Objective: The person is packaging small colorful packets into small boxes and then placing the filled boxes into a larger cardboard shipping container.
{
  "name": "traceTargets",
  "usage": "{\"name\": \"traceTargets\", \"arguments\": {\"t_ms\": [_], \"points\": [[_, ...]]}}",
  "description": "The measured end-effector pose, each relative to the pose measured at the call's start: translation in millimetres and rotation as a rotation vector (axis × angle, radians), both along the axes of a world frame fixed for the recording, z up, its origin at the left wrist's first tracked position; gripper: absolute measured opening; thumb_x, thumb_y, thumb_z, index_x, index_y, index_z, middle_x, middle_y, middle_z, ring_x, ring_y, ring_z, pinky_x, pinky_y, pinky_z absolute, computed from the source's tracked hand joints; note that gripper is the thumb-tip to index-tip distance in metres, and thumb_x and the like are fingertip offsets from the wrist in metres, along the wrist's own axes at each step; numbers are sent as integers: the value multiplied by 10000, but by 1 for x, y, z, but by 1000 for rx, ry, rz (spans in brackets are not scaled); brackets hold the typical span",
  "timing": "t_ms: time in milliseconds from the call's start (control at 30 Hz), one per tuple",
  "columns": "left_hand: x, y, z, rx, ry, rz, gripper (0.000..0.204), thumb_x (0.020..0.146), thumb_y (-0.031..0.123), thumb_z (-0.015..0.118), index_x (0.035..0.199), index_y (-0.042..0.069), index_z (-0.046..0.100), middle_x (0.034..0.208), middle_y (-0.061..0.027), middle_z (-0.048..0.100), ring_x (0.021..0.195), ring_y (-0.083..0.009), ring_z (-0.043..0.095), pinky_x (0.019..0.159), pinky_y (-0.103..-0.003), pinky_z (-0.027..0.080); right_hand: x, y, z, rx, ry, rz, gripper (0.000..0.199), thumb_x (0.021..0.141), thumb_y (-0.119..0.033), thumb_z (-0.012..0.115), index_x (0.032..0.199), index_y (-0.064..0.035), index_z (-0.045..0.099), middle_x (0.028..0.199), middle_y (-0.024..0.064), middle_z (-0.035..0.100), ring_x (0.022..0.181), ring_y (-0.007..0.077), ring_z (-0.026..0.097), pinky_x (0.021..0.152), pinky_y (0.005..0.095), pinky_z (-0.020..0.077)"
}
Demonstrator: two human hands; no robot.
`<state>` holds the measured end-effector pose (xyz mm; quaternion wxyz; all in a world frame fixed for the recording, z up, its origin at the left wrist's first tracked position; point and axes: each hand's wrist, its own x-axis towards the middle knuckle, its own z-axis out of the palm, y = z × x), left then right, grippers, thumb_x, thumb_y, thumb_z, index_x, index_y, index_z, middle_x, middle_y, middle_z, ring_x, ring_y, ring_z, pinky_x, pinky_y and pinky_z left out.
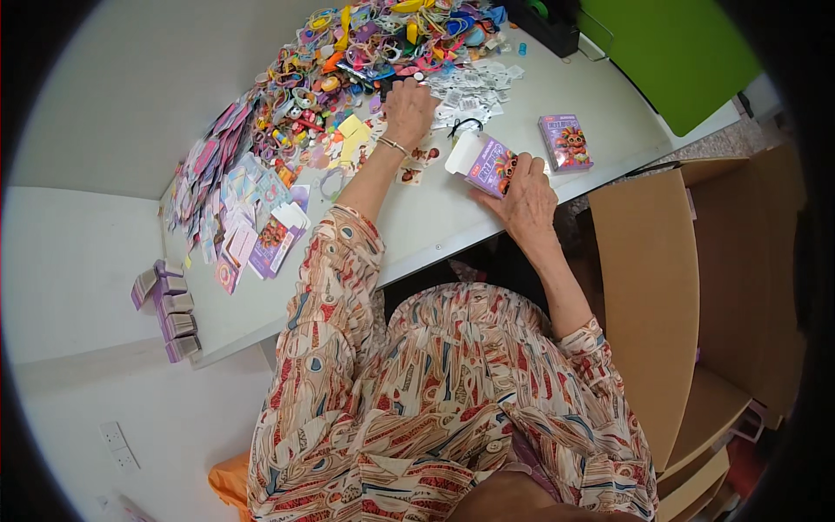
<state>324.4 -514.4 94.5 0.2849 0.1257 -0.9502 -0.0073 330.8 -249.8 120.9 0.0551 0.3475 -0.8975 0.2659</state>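
My right hand grips a small purple carton near the table's front edge. The carton's white end flaps stick out toward the left, and a colourful cartoon figure is printed on its face. Farther forward, my left hand reaches to the near edge of a heap of small colourful trinkets. Its fingers are bent together among dark bits and hide whatever lies under them. White printed packets lie just right of that hand. Small picture stickers rest on the table below its wrist.
Another purple carton stands to the right on the white table. Piled cards and sachets cover the left side. Purple boxes of cards are at the left edge. A big cardboard box stands beside the table at right.
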Motion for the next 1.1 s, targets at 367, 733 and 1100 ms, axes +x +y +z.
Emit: {"name": "traceTargets", "arguments": {"t_ms": [367, 733, 1100], "points": [[2, -2, -5, -60, 11, -113, 186, 771, 221, 645, 690, 53, 638, 836, -120, 637, 834, -296, 569, 659, -440, 453, 0, -2, 0, 42, 34, -12, 732, 596, -477, 846, 976, -2, 438, 912, 141, 489, 733, 307, 628, 562, 377, 539], [37, -13, 33, 666, 88, -65, 219, 824, 224, 635, 776, 12, 666, 673, -141, 634, 621, -284, 613, 586, -367, 455, -2, -1, -1, 49, 58, -21, 739, 583, -498, 846, 962, -3, 449, 900, 135, 495, 707, 287, 622, 565, 359, 539], [3, 2, -3, 216, -29, 17, 106, 742, 146, 609, 735, 44, 640, 862, -153, 633, 843, -354, 574, 701, -481, 470, -4, -3, -7, 34, 76, -15, 760, 601, -555, 815, 978, -6, 451, 883, 130, 481, 688, 284, 621, 520, 370, 523]]}}
